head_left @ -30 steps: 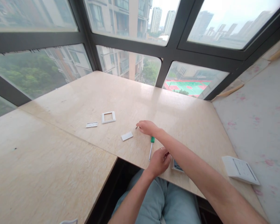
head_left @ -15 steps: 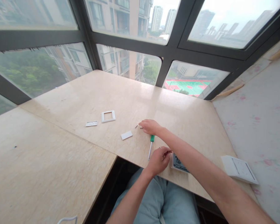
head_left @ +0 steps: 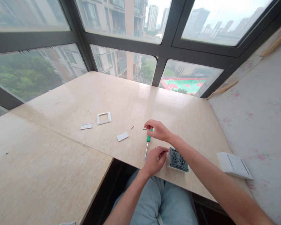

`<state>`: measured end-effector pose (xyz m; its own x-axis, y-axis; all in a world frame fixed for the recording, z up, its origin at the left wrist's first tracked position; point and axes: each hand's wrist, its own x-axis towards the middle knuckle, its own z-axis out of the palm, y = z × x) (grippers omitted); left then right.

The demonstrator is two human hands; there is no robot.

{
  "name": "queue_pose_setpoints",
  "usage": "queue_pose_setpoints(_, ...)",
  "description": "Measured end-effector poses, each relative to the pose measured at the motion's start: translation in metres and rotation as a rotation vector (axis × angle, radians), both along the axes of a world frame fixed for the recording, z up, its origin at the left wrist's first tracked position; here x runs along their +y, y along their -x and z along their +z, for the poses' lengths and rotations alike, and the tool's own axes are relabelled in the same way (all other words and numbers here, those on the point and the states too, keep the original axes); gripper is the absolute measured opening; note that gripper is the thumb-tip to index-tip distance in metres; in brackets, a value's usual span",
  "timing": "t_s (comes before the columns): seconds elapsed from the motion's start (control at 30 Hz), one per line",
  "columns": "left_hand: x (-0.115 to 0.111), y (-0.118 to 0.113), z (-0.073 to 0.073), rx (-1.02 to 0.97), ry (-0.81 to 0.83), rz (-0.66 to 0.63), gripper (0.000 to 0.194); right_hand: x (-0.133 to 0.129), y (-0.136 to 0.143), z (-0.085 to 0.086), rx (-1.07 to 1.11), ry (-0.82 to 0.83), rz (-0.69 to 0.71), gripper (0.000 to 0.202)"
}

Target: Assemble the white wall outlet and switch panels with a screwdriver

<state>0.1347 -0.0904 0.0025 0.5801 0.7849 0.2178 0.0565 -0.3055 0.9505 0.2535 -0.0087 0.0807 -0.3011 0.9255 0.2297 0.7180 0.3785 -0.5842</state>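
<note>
My right hand [head_left: 159,129] has a small screw [head_left: 144,129] pinched at its fingertips, above the handle of a green screwdriver [head_left: 148,137] that lies on the table. My left hand [head_left: 155,159] is closed, its fingertips beside the left edge of a switch module [head_left: 178,160] with a dark grey face and white base; what it holds, if anything, is too small to make out. Another small screw [head_left: 132,127] lies on the table to the left of my right hand. A white rectangular cover [head_left: 122,136] rests nearby.
A white square frame [head_left: 104,118] and a slim white plate [head_left: 86,126] lie further left on the beige table [head_left: 67,118]. A white switch box [head_left: 234,165] stands at the right by the flowered wall. Windows border the far edge.
My right hand has lifted a screw and drawn back to the right, over the screwdriver handle. The view has shifted slightly, and more of the switch module shows. My left hand stays beside it.
</note>
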Motion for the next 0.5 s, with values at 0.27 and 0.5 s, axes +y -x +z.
queue_pose_setpoints(0.27, 0.001, 0.001, 0.001, -0.024, 0.034, 0.004, 0.023, -0.079, -0.036, 0.002, 0.388, -0.109, -0.239, 0.012)
queue_pose_setpoints(0.5, 0.002, 0.002, 0.004, 0.027, -0.001, -0.006, 0.022, -0.146, -0.068, -0.016, 0.649, -0.126, -0.457, 0.006)
